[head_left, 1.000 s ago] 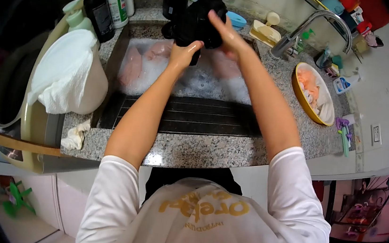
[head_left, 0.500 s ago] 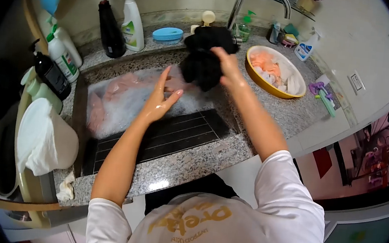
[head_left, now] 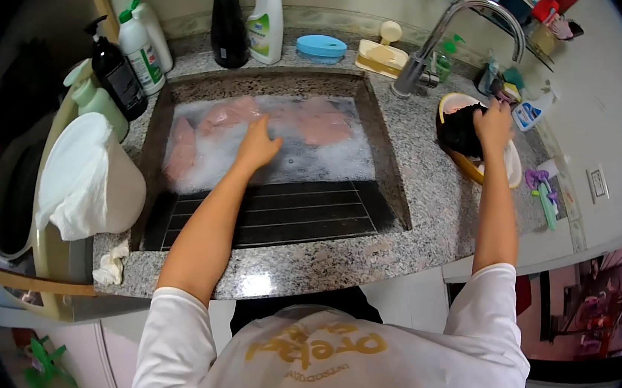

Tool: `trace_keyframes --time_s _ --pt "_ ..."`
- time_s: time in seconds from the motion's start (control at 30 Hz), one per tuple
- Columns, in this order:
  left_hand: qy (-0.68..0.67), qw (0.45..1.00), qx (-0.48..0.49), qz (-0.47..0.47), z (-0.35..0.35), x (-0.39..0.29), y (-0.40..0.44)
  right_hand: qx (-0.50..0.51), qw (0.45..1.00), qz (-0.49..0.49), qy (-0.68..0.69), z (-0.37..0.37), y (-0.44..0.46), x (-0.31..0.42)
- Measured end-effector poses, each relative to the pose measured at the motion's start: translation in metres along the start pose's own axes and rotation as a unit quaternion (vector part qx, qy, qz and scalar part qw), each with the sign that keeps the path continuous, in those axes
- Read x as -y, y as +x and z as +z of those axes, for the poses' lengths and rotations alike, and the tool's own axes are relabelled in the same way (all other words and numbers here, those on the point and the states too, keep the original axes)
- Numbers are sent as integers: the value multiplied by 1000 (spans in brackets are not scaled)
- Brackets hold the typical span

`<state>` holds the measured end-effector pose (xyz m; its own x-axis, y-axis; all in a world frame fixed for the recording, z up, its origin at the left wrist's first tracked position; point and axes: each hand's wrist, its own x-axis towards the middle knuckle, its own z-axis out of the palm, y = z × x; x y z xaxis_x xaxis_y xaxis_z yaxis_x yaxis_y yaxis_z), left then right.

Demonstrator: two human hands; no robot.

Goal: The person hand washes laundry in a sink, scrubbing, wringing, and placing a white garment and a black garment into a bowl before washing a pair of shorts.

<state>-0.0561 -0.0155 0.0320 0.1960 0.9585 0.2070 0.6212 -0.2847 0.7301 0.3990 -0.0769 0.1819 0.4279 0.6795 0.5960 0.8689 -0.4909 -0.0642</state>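
Over the yellow-rimmed basin (head_left: 514, 164) on the counter's right side, my right hand (head_left: 493, 127) grips a bunched black cloth (head_left: 461, 131). The cloth hides most of the basin's contents. My left hand (head_left: 257, 147) hovers above the sink with thumb and index finger apart, holding nothing. Just beyond its fingertips, pink cloth (head_left: 233, 112) lies partly sunk in sudsy water (head_left: 292, 154). Whether those fingertips touch the cloth I cannot tell.
A curved faucet (head_left: 415, 70) rises behind the sink's right corner. Several bottles, including a white spray bottle (head_left: 267, 23), line the back and left. A blue soap box (head_left: 321, 47) sits behind the sink. A white bucket (head_left: 126, 190) stands at left, and a green-handled brush (head_left: 548, 206) at right.
My right hand has carried the black cloth from above the sink rightward to the basin. My left hand stays over the sink. The view has shifted, showing more of the sink.
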Motion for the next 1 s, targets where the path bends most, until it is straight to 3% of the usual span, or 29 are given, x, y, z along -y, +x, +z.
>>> trace_keyframes --time_s 0.03,0.1,0.17,0.2,0.23,0.33,0.43,0.5,0.57,0.63,0.67,0.73,0.8,0.9,1.0 --pt "4 1000 -4 -6 -2 0 1 -152 981 -118 -1 -15 -12 35" --pt "99 991 63 -67 -5 -3 2 -150 922 -276 227 -17 -32 103" --pt "169 977 111 -69 -15 6 15 -25 907 -363 211 -13 -64 169" --pt "236 956 161 -61 -22 11 20 -22 878 -413 240 22 -79 194" --pt "238 957 155 -68 -30 14 23 69 879 -437 179 42 -98 216" --pt "283 948 96 -110 -63 26 29 287 860 -395 152 82 -138 265" --pt "324 924 97 -178 -81 42 16 329 865 -355 133 115 -157 293" --pt "367 869 211 -256 -83 46 7 306 869 -365 135 146 -167 306" --pt "389 874 179 -229 -65 72 5 291 872 -372 132 168 -171 313" --pt "372 879 197 -224 -45 116 12 391 832 -367 139 184 -174 315" --pt "354 884 213 -218 -34 143 16 394 831 -368 139 192 -179 313" --pt "337 889 232 -207 -16 170 19 303 864 -390 98 205 -191 307" --pt "333 897 236 -170 1 179 23 289 872 -387 79 214 -196 305" --pt "325 913 236 -66 25 189 34 358 856 -367 65 219 -190 302" --pt "267 933 238 -23 6 139 36 436 826 -345 92 220 -166 299"
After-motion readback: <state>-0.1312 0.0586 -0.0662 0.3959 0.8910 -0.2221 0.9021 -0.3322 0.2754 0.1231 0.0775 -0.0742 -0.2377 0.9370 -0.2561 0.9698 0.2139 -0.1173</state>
